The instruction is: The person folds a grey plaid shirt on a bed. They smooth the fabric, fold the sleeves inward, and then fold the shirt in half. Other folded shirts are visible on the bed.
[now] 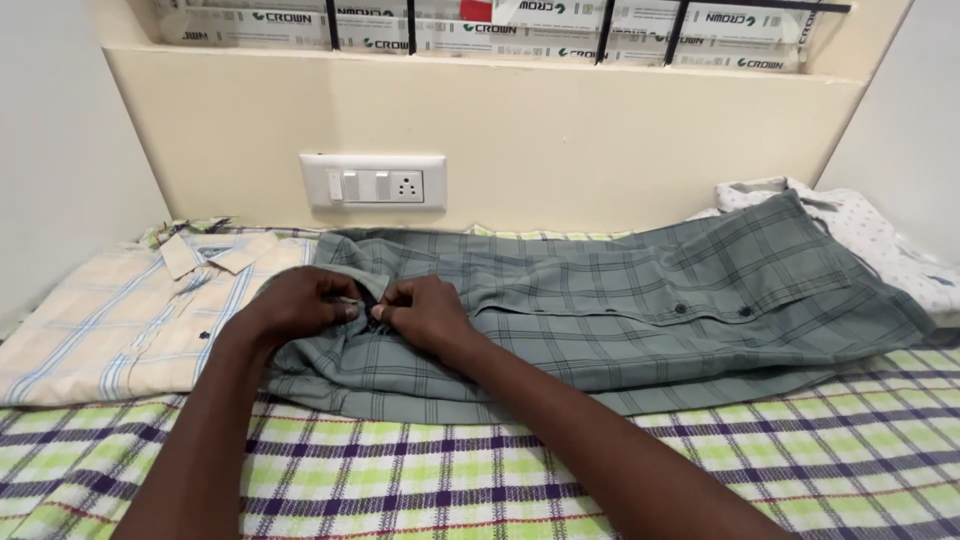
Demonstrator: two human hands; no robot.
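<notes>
A grey-green checked shirt (640,290) lies spread across the bed, its collar end toward the left. My left hand (300,300) and my right hand (425,310) meet at the shirt's front opening near the collar. Both pinch the cloth edges there, fingertips almost touching around a small button. Dark buttons show further right along the shirt's front.
A cream shirt with blue checks (130,310) lies folded at the left. A white dotted garment (880,235) sits at the far right. The bedsheet (400,470) has green and purple checks. A wall switch and socket plate (373,182) is behind, under a barred window.
</notes>
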